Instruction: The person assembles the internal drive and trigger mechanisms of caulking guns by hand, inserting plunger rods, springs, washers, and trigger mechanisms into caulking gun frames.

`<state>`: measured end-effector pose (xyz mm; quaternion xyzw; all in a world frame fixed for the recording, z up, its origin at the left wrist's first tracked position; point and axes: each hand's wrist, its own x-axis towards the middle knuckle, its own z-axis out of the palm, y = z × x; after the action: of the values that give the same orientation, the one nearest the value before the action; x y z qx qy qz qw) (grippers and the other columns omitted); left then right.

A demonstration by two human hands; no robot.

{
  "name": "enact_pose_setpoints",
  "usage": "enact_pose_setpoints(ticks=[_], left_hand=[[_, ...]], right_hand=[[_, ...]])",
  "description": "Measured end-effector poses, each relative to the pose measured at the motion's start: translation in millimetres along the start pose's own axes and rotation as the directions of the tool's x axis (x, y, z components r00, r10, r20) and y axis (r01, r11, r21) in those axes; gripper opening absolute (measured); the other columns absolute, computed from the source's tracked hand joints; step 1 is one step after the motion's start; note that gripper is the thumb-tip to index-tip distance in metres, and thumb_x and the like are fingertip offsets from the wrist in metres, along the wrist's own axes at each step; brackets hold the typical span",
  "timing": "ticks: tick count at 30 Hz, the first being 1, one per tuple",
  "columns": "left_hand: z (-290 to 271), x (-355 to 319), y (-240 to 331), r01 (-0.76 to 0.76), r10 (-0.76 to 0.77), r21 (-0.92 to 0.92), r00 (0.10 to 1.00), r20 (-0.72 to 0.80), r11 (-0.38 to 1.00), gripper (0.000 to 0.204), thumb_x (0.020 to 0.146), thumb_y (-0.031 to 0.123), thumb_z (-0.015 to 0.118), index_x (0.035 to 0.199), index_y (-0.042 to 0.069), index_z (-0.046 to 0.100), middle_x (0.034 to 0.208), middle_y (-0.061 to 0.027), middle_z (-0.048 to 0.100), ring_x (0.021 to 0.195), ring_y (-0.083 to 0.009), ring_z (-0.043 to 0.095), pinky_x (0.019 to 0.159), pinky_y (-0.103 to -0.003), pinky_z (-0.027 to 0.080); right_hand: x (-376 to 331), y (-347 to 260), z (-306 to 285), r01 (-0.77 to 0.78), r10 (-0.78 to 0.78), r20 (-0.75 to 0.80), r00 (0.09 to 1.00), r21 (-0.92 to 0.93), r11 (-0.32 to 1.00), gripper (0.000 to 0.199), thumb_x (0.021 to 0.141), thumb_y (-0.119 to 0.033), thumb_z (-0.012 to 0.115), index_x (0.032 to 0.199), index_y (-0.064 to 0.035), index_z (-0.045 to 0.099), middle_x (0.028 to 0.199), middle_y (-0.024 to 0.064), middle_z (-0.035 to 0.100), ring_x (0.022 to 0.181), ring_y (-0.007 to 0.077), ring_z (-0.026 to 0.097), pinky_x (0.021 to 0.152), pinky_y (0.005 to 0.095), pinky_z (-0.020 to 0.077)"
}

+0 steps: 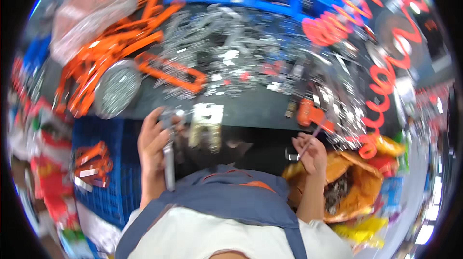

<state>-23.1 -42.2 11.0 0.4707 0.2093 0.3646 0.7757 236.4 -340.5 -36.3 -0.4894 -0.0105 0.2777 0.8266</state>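
Both hands, left (pixel 153 141) gripping a metal tool (pixel 169 165), hover off the cluttered bench edge (pixel 251 124).

1. We see orange frames (pixel 120 42) w/ a silver metal disc (pixel 117 88).
2. We note a blue crate (pixel 103 182), grid-patterned.
3. We log red coiled springs (pixel 386 51).
4. We see a grey-blue apron (pixel 231 201) w/ an orange patch.

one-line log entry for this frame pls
left hand: grips grey metal tool | right hand: pinches thin rod | ahead: dark bench, metal parts heap | image blurred
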Motion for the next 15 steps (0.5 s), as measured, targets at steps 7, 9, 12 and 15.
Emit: enact_pose_setpoints(ticks=[7,9,12,15], left_hand=[[-31,-6,-3,-0.059,0.064,0.056,0.993,-0.095,0.997,0.056,0.080,0.005,0.066,0.126,-0.002,0.036,0.107,-0.0195,0.062,0.090,-0.0154,0.058,0.085,-0.028,0.046],[-43,-12,7,-0.046,0.063,0.132,0.990,-0.123,0.990,0.055,0.080,0.003,0.065,0.127,-0.001,0.036,0.107,-0.0190,0.062,0.089,-0.0143,0.058,0.084,-0.027,0.046],[-60,-24,8,-0.100,0.126,0.156,0.979,-0.162,0.983,0.052,0.082,0.001,0.062,0.127,-0.001,0.036,0.108,-0.0187,0.062,0.089,-0.0129,0.057,0.082,-0.026,0.046],[-72,-31,15,-0.096,0.119,0.143,0.980,-0.162,0.985,0.050,0.082,-0.002,0.059,0.127,-0.001,0.036,0.110,-0.0185,0.061,0.089,-0.0117,0.057,0.081,-0.024,0.045]], right_hand=[[-25,36,113,0.220,-0.099,0.215,0.972,-0.671,0.708,0.030,0.098,-0.016,0.047,0.118,0.0050,0.057,0.067,-0.0015,0.048,0.048,0.0044,0.038,0.042,0.0180,0.0307],[-31,54,137,0.805,-0.133,0.834,0.535,-0.457,0.378,0.029,0.092,-0.004,0.053,0.119,0.0038,0.059,0.067,0.0011,0.051,0.055,0.0094,0.049,0.051,0.0209,0.0404],[-48,45,201,0.856,0.183,0.898,0.399,-0.437,0.276,0.048,0.077,0.010,0.060,0.122,-0.0087,0.061,0.072,0.0098,0.057,0.061,0.0202,0.058,0.056,0.0270,0.0481],[-46,50,227,0.921,0.214,0.922,0.323,-0.358,0.153,0.052,0.076,0.010,0.060,0.123,-0.0113,0.060,0.071,0.0095,0.056,0.061,0.0214,0.059,0.056,0.0317,0.0493]])
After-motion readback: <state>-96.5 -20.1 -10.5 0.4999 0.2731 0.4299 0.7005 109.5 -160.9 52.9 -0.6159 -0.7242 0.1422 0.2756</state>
